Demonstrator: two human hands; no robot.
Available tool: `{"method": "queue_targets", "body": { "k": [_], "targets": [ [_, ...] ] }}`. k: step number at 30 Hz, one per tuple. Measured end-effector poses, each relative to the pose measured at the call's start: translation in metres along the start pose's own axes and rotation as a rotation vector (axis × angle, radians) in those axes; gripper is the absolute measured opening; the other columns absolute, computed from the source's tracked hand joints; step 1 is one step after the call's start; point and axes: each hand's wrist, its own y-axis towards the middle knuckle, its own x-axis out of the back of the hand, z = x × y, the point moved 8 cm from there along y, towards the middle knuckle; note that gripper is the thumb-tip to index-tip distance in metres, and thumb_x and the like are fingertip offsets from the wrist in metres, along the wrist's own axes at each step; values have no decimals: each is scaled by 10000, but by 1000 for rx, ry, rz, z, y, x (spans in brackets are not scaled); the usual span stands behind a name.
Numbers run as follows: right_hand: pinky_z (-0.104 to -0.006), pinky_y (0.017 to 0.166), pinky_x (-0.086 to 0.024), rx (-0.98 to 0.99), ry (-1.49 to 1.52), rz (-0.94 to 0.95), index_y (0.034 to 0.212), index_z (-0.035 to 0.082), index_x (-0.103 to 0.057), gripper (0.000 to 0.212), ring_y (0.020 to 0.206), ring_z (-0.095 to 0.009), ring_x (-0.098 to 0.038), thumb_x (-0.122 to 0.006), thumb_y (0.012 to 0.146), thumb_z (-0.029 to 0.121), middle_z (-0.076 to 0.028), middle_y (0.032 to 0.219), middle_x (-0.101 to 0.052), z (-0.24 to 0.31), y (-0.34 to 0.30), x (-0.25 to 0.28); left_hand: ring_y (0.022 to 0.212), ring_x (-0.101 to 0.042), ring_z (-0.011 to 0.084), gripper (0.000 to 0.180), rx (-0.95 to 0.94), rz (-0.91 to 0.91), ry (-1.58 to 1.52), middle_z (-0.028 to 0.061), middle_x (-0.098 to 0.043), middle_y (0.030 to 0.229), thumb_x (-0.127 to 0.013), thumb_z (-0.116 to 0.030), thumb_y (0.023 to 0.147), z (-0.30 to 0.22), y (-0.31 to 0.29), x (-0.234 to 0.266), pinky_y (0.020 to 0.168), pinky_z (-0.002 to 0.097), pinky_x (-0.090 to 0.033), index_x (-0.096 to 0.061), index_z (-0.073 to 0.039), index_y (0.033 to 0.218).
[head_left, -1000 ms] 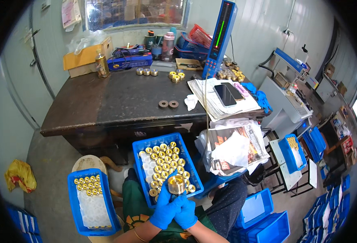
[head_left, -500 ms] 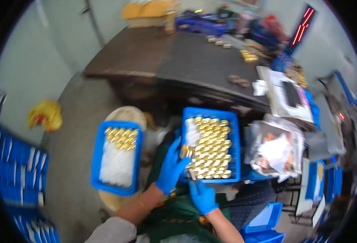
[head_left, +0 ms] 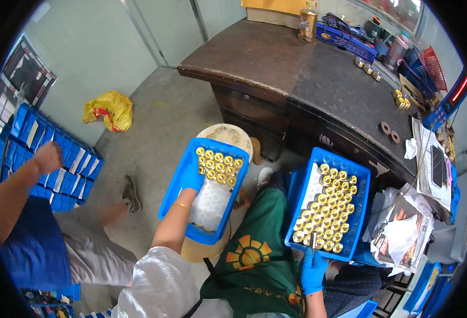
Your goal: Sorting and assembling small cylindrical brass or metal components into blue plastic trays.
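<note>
My gloved left hand (head_left: pixel 192 178) reaches into the left blue tray (head_left: pixel 170 193), beside short gold-coloured metal cylinders (head_left: pixel 220 165) standing in rows at its far end. Its fingers look drawn together; whatever they hold is hidden beneath the glove. White lining (head_left: pixel 212 199) shows in the rest of that tray. In my gloved right hand (head_left: pixel 313 273), closed, is a slim metal tool (head_left: pixel 313 240), upright at the near edge of the right blue tray (head_left: pixel 362 212). Many gold-coloured cylinders (head_left: pixel 329 204) fill this second tray, with bare white lining along its left side.
A round stool (head_left: pixel 225 133) supports the left tray. Beyond stands a dark desk (head_left: pixel 244 58) with metal rings (head_left: pixel 390 132) and papers (head_left: pixel 429 159). Another person's arm (head_left: pixel 19 191) is at left, near stacked blue bins (head_left: pixel 58 159). A yellow bag (head_left: pixel 111 110) lies on the floor.
My left hand has gone from the right tray, where it held a gold-coloured cylinder, leftward into the left tray. My right hand stays by the right tray. Another person appears at left; the view has shifted.
</note>
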Motion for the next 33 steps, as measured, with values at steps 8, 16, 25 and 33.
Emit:
{"method": "queue_targets", "body": {
  "k": [8, 16, 25, 33],
  "targets": [
    [-370, 457, -410, -118, -21, -45, 801, 5, -602, 240, 474, -295, -547, -536, 849, 231, -199, 574, -543, -23, 0, 13, 1034, -502, 279, 395, 53, 102, -924, 168, -525, 1121, -437, -167, 881, -72, 12, 10, 882, 355, -399, -388, 44, 1212],
    [-412, 475, -441, -33, 17, -20, 809, 52, -589, 196, 552, -374, -559, -576, 814, 248, -202, 615, -561, -2, 10, 5, 814, -534, 291, 369, -1181, 78, -129, 133, -542, 874, -577, -147, 674, -372, -84, -92, 672, 406, -446, -545, -59, 1031],
    [-402, 438, -430, -239, 26, -92, 851, 84, -629, 214, 491, -352, -549, -574, 812, 287, -187, 567, -546, -52, -22, 34, 903, -523, 245, 117, -1111, 101, 379, 93, -554, 949, -555, -143, 701, -403, -82, -210, 705, 384, -420, -637, -102, 775],
    [-361, 536, -437, -201, 240, -44, 834, 7, -603, 254, 617, -342, -578, -530, 850, 250, -218, 678, -571, -22, 17, 45, 905, -542, 182, 380, -74, 1140, -1195, 95, -525, 993, -533, -113, 804, -392, -156, -80, 761, 282, -480, -430, -33, 1161]
  ]
}}
